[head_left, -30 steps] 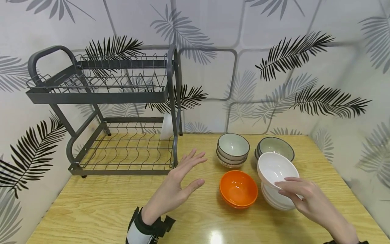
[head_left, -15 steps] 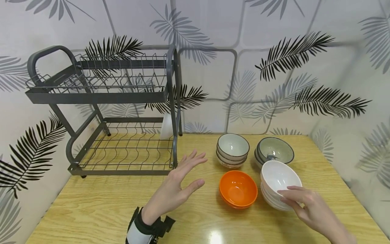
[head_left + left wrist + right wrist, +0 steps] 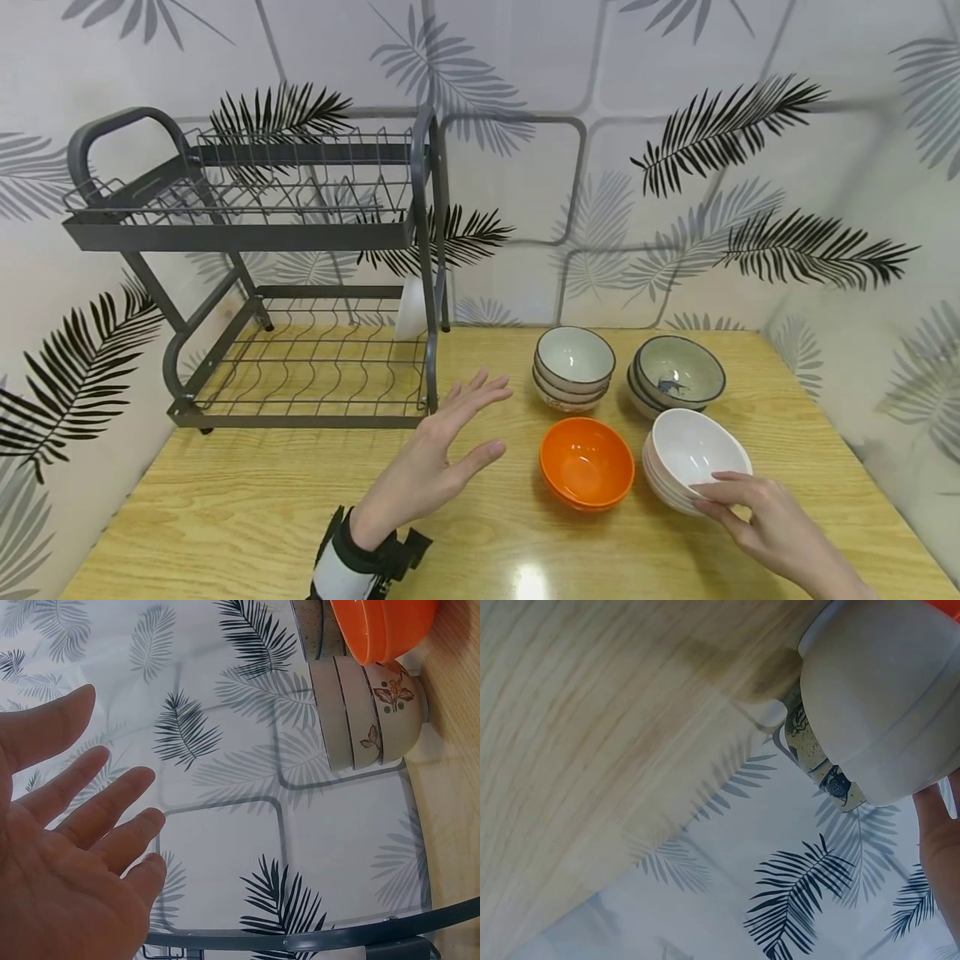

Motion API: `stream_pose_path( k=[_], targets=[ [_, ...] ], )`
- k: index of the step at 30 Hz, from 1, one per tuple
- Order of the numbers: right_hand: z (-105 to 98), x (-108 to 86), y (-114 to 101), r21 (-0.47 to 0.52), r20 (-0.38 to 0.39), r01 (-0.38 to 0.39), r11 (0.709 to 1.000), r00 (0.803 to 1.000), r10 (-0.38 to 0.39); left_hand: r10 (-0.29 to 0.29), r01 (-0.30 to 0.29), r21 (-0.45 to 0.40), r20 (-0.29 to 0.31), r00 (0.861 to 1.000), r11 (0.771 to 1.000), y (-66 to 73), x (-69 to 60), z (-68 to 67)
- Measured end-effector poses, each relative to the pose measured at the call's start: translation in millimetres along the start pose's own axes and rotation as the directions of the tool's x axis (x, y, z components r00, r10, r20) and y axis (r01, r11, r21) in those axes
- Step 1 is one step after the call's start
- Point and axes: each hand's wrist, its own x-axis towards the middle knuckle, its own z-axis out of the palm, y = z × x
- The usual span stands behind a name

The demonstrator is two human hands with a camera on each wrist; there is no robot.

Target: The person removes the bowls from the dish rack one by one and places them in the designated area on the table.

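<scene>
My right hand (image 3: 780,529) pinches the near rim of a white bowl (image 3: 697,446), thumb below and fingers at the edge. That bowl, slightly tilted, sits in the white bowls (image 3: 663,493) stacked beneath it. In the right wrist view the outside of the white bowls (image 3: 877,682) fills the upper right, with part of the hand (image 3: 941,855) below. To their left is a stack of orange bowls (image 3: 587,467). My left hand (image 3: 435,458) hovers over the table, fingers spread and holding nothing; the left wrist view shows its palm (image 3: 75,877).
Behind the orange bowls stand pale dark-rimmed bowls (image 3: 573,358), stacked. Greenish bowls (image 3: 678,371) are stacked behind the white ones. On the left is a two-tier grey dish rack (image 3: 240,238), with a white cup (image 3: 410,310) on its lower tier. A patterned wall closes the back.
My right hand has brought the white bowl down and slightly right, from above the stack into it. More of the greenish bowl now shows. My left hand has stayed nearly still.
</scene>
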Motion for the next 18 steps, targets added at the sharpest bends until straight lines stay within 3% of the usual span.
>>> stream_pose_path(
  k=[7, 11, 18],
  targets=[
    [-2.0, 3.0, -4.5, -0.005, 0.041, -0.052, 0.999, 0.998, 0.053, -0.009, 0.009, -0.002, 0.002, 1.000, 1.000, -0.5, 0.2, -1.1],
    [-4.1, 9.7, -10.6, 0.002, 0.012, -0.065, 0.998, 0.998, 0.065, 0.006, -0.005, 0.013, -0.006, 1.000, 1.000, -2.1, 0.4, -1.3],
    [-1.7, 29.6, -17.7, 0.133, -0.072, 0.041, 0.990, 0.997, -0.032, -0.011, 0.012, 0.017, -0.021, 1.000, 1.000, -4.8, -0.1, -2.3]
  ],
)
